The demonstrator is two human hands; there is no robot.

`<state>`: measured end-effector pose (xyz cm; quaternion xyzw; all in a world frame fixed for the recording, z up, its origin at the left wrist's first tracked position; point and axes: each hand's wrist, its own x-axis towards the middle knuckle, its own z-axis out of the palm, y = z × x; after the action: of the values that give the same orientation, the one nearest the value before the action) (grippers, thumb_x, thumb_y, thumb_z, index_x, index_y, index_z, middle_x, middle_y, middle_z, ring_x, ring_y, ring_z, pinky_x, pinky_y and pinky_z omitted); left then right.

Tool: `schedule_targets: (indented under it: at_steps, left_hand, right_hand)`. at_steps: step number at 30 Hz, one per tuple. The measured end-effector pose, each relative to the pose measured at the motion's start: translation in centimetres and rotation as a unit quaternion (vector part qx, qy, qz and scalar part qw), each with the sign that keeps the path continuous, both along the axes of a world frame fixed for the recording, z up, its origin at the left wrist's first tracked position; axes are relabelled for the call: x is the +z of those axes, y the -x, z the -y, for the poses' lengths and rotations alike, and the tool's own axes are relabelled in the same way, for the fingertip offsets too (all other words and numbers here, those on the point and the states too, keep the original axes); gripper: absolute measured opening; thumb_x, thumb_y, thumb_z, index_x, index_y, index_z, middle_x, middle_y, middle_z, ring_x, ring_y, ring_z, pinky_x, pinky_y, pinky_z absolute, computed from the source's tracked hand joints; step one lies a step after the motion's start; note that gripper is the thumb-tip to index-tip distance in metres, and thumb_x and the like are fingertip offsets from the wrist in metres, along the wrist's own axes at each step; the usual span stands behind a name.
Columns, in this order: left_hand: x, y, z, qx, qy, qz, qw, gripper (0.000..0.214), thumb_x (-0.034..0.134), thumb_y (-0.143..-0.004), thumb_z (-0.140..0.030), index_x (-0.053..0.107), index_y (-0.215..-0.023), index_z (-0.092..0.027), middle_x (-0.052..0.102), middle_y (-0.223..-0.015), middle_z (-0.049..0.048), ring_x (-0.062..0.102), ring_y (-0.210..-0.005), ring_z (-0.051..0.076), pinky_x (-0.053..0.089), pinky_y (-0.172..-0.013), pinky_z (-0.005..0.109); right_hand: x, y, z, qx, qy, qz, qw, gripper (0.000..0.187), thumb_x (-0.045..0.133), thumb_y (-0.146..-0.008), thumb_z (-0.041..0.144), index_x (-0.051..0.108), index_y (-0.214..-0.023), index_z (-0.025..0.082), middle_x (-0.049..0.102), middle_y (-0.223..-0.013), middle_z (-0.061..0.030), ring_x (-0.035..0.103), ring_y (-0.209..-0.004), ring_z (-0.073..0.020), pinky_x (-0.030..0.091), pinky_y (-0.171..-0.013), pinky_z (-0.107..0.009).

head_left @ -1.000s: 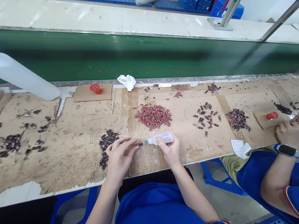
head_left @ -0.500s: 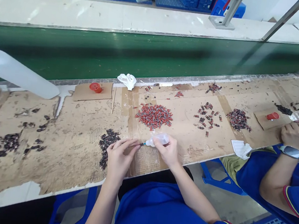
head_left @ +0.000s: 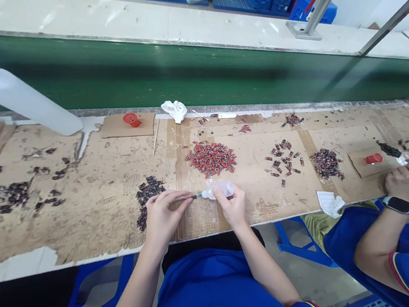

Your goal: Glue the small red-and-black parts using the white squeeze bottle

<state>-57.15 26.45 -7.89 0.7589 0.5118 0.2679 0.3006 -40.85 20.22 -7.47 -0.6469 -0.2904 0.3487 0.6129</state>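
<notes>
My left hand (head_left: 162,214) is pinched on a small dark part at its fingertips, just above the bench's front edge. My right hand (head_left: 233,207) grips a small clear squeeze bottle (head_left: 218,190), and the bottle's thin blue nozzle touches the pinched part. A heap of red parts (head_left: 210,157) lies just beyond the bottle. Left of my left hand lies a pile of dark parts (head_left: 146,196).
The worn cardboard-covered bench (head_left: 92,200) carries more dark parts (head_left: 15,195) at the left and a red cap (head_left: 131,119) on cardboard. A green conveyor belt (head_left: 198,76) runs behind. At the right a co-worker's hands (head_left: 408,179) work near another red cap (head_left: 374,158).
My two hands have drawn a little closer, so the bottle's nozzle meets the pinched part. The co-worker's hands shifted slightly at the right.
</notes>
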Motion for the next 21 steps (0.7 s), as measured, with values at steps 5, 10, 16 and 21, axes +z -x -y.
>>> schedule_targets:
  at_steps: [5,10,16,21]
  left_hand:
    - [-0.4,0.1,0.1,-0.003,-0.018,0.009,1.0,0.019,0.065,-0.08,-0.043,0.073,-0.075,-0.027,0.077,-0.084,0.0034,0.07,-0.085,0.024,0.044,-0.088,0.045]
    - [-0.7,0.1,0.1,0.001,-0.039,-0.003,0.999,0.018,0.065,-0.08,-0.043,0.073,-0.076,-0.028,0.077,-0.083,0.0029,0.069,-0.085,0.025,0.042,-0.089,0.045]
    - [-0.7,0.0,0.1,-0.003,-0.036,-0.02,0.999,0.011,0.065,-0.08,-0.036,0.074,-0.08,-0.029,0.077,-0.082,0.002,0.066,-0.086,0.026,0.038,-0.09,0.048]
    - [-1.0,-0.2,0.1,-0.027,-0.032,-0.062,0.997,0.014,0.061,-0.082,-0.029,0.074,-0.082,-0.029,0.075,-0.087,0.0045,0.059,-0.092,0.03,0.036,-0.085,0.049]
  right_hand:
    - [0.0,0.0,-0.1,0.027,0.008,0.01,1.0,0.027,0.07,-0.069,0.041,0.062,-0.063,0.017,0.062,-0.061,-0.001,0.055,-0.056,-0.0152,0.044,-0.055,-0.026]
    - [0.2,0.0,-0.2,0.027,0.006,0.021,0.999,0.027,0.067,-0.069,0.041,0.059,-0.06,0.017,0.058,-0.056,0.0006,0.051,-0.054,-0.0136,0.043,-0.054,-0.025]
    - [0.1,-0.4,-0.1,-0.001,0.015,0.01,1.0,0.025,0.064,-0.069,0.041,0.06,-0.061,0.018,0.06,-0.057,0.0002,0.054,-0.054,-0.0146,0.045,-0.055,-0.027]
    - [0.7,-2.0,1.0,-0.023,0.055,0.062,0.996,0.037,0.07,-0.067,0.049,0.065,-0.087,0.017,0.068,-0.072,-0.0028,0.062,-0.062,-0.0179,0.05,-0.06,-0.029]
